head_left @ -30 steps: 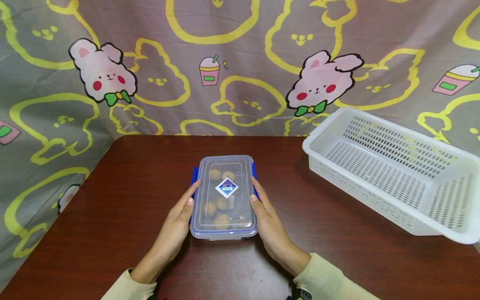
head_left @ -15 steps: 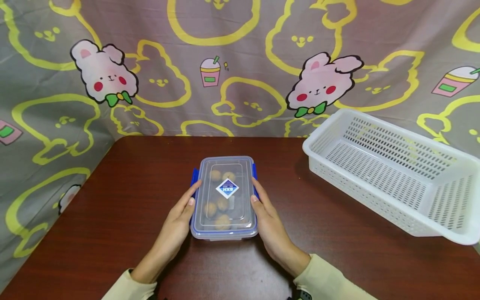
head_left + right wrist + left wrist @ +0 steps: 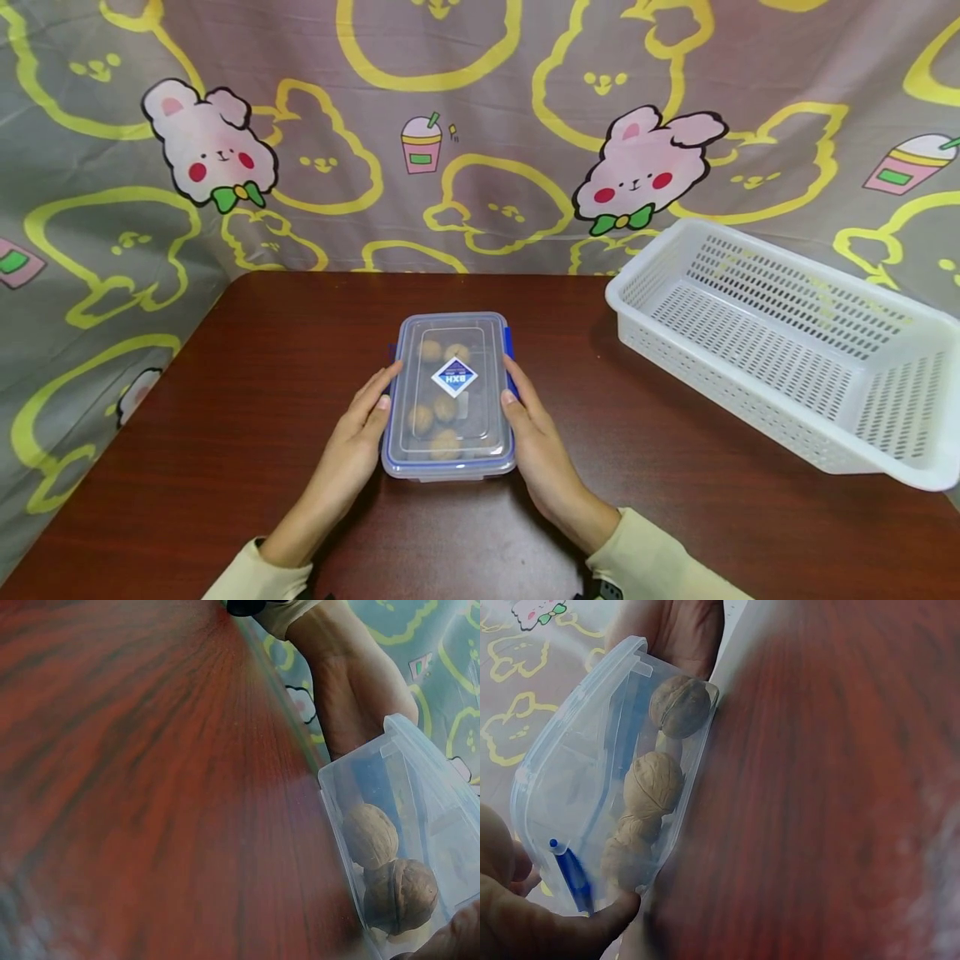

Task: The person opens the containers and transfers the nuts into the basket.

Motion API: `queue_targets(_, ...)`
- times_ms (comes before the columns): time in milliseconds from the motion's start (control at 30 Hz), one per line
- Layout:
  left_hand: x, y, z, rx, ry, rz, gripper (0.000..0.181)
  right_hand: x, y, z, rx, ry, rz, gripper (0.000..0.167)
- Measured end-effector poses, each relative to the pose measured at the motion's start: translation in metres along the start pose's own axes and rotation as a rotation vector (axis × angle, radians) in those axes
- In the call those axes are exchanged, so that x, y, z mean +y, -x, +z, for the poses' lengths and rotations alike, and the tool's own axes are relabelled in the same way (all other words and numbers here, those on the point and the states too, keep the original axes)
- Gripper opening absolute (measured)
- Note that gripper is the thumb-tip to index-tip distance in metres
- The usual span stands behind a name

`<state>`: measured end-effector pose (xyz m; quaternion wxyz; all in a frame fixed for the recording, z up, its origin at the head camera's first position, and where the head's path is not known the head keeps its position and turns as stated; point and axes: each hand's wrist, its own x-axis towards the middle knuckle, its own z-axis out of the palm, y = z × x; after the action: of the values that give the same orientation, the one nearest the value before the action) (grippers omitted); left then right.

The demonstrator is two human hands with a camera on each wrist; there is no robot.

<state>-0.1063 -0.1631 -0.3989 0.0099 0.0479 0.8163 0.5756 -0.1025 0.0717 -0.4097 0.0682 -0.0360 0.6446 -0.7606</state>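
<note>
A clear plastic food container (image 3: 480,417) with a blue-edged lid and a white-and-blue diamond label sits in front of me on the table. Several walnuts (image 3: 654,782) show through its walls. My left hand (image 3: 351,442) grips its left long side, the thumb near the lid's rim and the fingers along the blue latch (image 3: 571,876), which the head view mostly hides. On the opposite side my right hand (image 3: 542,446) holds the container, beside the right latch (image 3: 508,340). In the right wrist view, two walnuts (image 3: 401,894) lie against the container's near end.
To the right stands a white perforated plastic basket (image 3: 750,400), set at an angle. The dark reddish-brown table (image 3: 247,400) extends around the container. A grey curtain (image 3: 300,50) with cartoon prints hangs behind and at the left.
My left fingers have shifted slightly over the left side, and the blue latch there, which stuck out before, now shows much less. The container and right hand stay in place.
</note>
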Motion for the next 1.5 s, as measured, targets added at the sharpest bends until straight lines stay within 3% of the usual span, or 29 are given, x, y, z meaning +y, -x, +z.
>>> queue_targets(733,0.0,0.001,0.003,-0.057,0.088,-0.087,0.051,-0.001,0.0,-0.002,-0.008,0.055,0.015,0.052)
queue_targets(1133,0.003,0.005,0.005,-0.063,0.075,-0.034,0.053,-0.001,0.0,-0.013,-0.106,0.107,0.025,0.059)
queue_targets(1500,0.002,0.003,0.004,-0.053,0.073,-0.053,0.052,-0.002,-0.001,-0.018,-0.158,0.141,0.014,0.059)
